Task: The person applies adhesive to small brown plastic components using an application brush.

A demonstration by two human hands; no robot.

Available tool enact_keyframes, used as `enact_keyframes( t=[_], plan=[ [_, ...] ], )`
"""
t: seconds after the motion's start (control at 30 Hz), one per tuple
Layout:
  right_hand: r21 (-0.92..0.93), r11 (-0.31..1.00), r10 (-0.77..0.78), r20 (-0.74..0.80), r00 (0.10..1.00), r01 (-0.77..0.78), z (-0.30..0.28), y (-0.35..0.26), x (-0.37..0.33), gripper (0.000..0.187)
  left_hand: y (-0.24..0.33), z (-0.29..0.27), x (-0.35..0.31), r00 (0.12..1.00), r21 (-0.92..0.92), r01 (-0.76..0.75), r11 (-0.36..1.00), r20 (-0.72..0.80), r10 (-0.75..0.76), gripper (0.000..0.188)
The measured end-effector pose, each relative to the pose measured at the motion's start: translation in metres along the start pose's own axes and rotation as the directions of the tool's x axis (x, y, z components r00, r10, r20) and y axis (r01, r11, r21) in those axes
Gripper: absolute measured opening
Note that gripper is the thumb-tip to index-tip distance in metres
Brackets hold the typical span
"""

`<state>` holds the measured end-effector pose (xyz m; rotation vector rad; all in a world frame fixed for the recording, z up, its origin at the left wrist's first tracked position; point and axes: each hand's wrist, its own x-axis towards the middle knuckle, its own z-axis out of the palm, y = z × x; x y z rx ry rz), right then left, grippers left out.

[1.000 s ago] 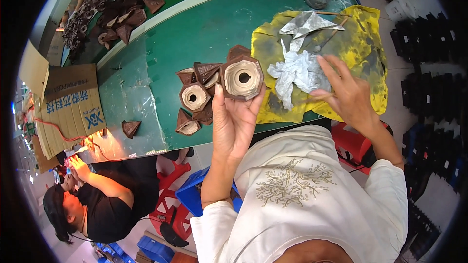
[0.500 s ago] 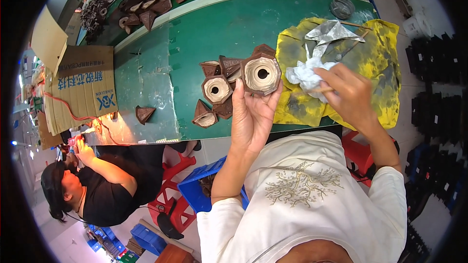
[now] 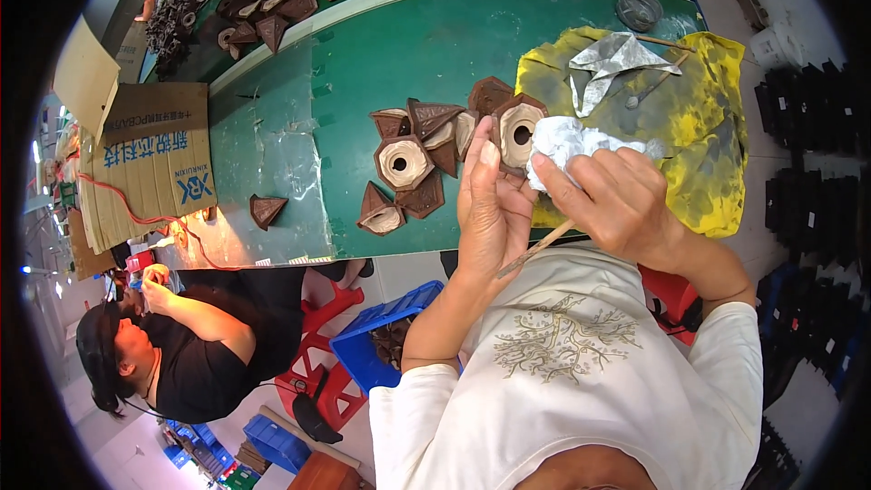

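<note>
My left hand (image 3: pixel 494 195) is closed around a brown faceted piece (image 3: pixel 510 132), whose cream-coloured hollow has a dark hole in it. In my right hand (image 3: pixel 617 200) is a crumpled white cloth (image 3: pixel 576 141), which covers the right rim of that piece. A thin wooden stick (image 3: pixel 537 249) also sticks out of my right fist toward my left wrist; its other end is hidden. Left of my hands, similar brown pieces lie grouped on the table, among them a faceted one with a hole (image 3: pixel 403 163) and a pointed one (image 3: pixel 381 210).
A stained yellow cloth (image 3: pixel 717 145) lies at the table's right, bearing a grey-white rag (image 3: pixel 617 59) and thin sticks. Behind it stands a round, clear container (image 3: pixel 639 9). More brown pieces (image 3: pixel 295 4) are heaped beyond the pale rail. A cardboard box (image 3: pixel 150 163) and a co-worker (image 3: pixel 195 345) are at left.
My right hand has brought the white cloth left from above the yellow cloth onto the brown piece. My left hand has turned and shifted the piece rightward. The stick now points down-left.
</note>
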<state>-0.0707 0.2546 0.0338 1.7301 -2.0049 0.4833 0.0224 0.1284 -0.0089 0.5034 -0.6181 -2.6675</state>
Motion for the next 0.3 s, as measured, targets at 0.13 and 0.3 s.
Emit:
enact_keyframes(
  t=[0.13, 0.3],
  plan=[
    [-0.042, 0.997, -0.063, 0.031, 0.998, 0.064, -0.003, 0.011, -0.004, 0.029, -0.005, -0.004, 0.001, 0.997, 0.018, 0.050, 0.999, -0.063, -0.048, 0.060],
    [-0.064, 0.992, -0.106, 0.006, 0.994, 0.106, -0.010, 0.011, -0.001, 0.034, 0.003, 0.000, 0.000, 0.999, 0.006, 0.033, 0.999, 0.003, -0.033, 0.063]
  ],
)
